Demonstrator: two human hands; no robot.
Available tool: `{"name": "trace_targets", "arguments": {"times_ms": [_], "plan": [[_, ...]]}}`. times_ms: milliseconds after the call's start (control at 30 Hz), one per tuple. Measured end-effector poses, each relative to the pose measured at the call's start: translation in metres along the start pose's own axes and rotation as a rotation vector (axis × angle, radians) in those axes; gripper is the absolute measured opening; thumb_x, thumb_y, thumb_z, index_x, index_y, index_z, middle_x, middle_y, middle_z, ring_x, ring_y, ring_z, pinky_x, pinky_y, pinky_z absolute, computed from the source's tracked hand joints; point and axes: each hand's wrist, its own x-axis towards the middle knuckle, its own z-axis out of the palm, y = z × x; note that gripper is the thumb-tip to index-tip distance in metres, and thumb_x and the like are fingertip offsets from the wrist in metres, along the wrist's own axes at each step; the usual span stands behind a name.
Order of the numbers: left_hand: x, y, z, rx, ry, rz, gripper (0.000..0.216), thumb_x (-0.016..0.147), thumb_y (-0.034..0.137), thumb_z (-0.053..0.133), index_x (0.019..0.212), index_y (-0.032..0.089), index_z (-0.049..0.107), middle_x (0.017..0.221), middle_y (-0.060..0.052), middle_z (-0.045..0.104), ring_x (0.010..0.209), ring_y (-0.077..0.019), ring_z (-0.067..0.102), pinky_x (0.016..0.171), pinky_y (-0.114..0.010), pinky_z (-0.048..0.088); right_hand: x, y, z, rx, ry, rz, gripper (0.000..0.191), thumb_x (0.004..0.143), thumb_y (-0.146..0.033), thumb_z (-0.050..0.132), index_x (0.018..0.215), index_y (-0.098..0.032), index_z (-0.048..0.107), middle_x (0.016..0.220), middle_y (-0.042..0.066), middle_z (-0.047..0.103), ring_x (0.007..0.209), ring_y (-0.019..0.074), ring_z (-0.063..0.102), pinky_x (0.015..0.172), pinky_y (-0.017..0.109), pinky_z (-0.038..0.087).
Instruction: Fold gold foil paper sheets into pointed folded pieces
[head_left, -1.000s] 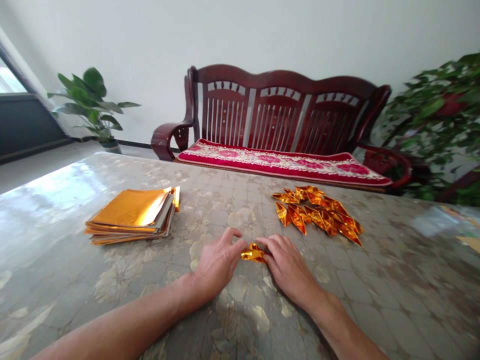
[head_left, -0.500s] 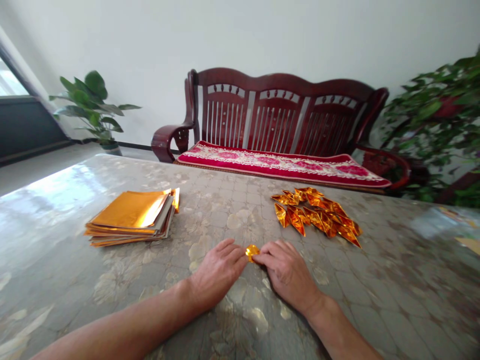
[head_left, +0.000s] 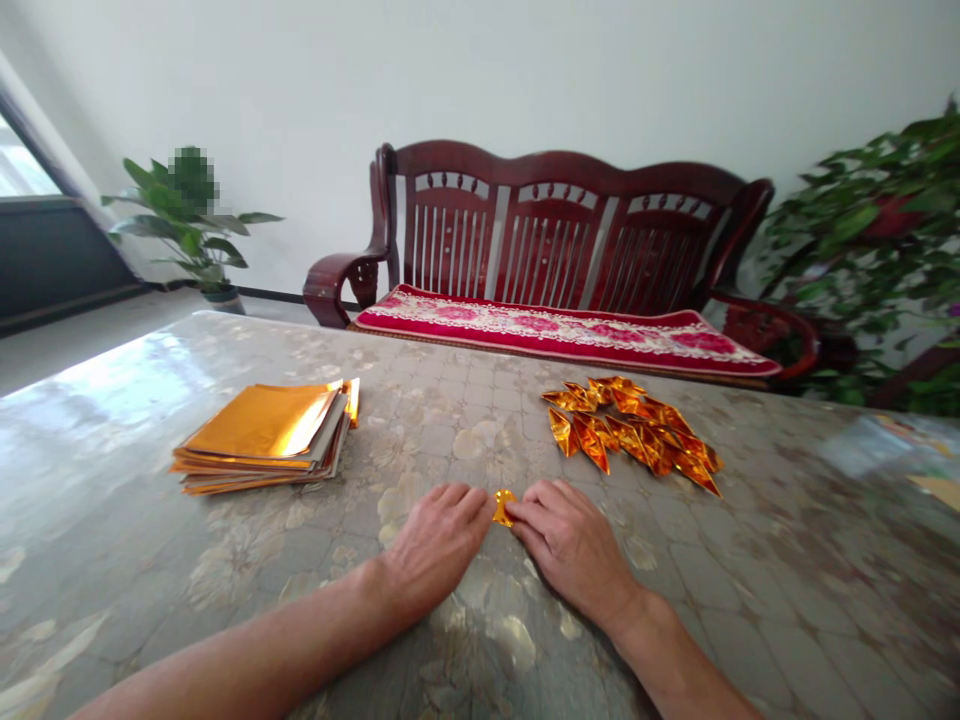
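Note:
My left hand (head_left: 439, 545) and my right hand (head_left: 574, 545) lie on the table (head_left: 112, 420) with their fingertips pressed together on a small folded piece of gold foil paper (head_left: 503, 505). Only a bit of the foil shows between the fingers. A pile of several folded gold foil pieces (head_left: 634, 430) lies just beyond my right hand. A stack of flat gold foil sheets (head_left: 266, 432) sits to the left, beyond my left hand.
A dark red wooden bench (head_left: 555, 250) with a red patterned cushion stands behind the table. Potted plants stand at the far left (head_left: 187, 225) and at the right (head_left: 877, 250). The glossy table has a floral pattern.
The foil piece between my fingers has become smaller and more covered as both hands closed in on it. The view has tilted slightly.

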Motion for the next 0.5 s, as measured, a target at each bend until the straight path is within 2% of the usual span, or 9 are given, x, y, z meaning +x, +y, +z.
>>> {"name": "trace_targets", "arguments": {"times_ms": [133, 333, 500], "plan": [[0.004, -0.001, -0.003, 0.026, -0.007, -0.019, 0.023, 0.095, 0.013, 0.049, 0.116, 0.019, 0.055, 0.106, -0.007, 0.059, 0.096, -0.0236, 0.053, 0.081, -0.035, 0.049, 0.0, -0.002, 0.0, -0.027, 0.018, 0.004, 0.014, 0.095, -0.021, 0.059, 0.105, -0.025, 0.068, 0.092, 0.003, 0.061, 0.087, 0.0195, 0.054, 0.077, 0.032, 0.043], [0.006, -0.005, -0.012, 0.009, 0.013, -0.02, 0.019, 0.098, 0.017, 0.043, 0.112, 0.021, 0.055, 0.104, -0.006, 0.056, 0.095, -0.0248, 0.049, 0.082, -0.038, 0.047, 0.002, -0.003, 0.0, -0.034, -0.011, 0.014, 0.013, 0.095, -0.019, 0.058, 0.101, -0.023, 0.067, 0.093, 0.004, 0.06, 0.088, 0.0198, 0.054, 0.079, 0.032, 0.043], [0.007, -0.005, -0.015, -0.012, 0.02, -0.04, 0.025, 0.093, 0.017, 0.048, 0.116, 0.024, 0.054, 0.101, -0.005, 0.055, 0.094, -0.0251, 0.048, 0.083, -0.039, 0.045, 0.003, -0.004, 0.001, -0.031, -0.02, 0.007, 0.013, 0.096, -0.019, 0.056, 0.099, -0.023, 0.068, 0.092, 0.004, 0.06, 0.088, 0.0196, 0.053, 0.078, 0.032, 0.043]]}}
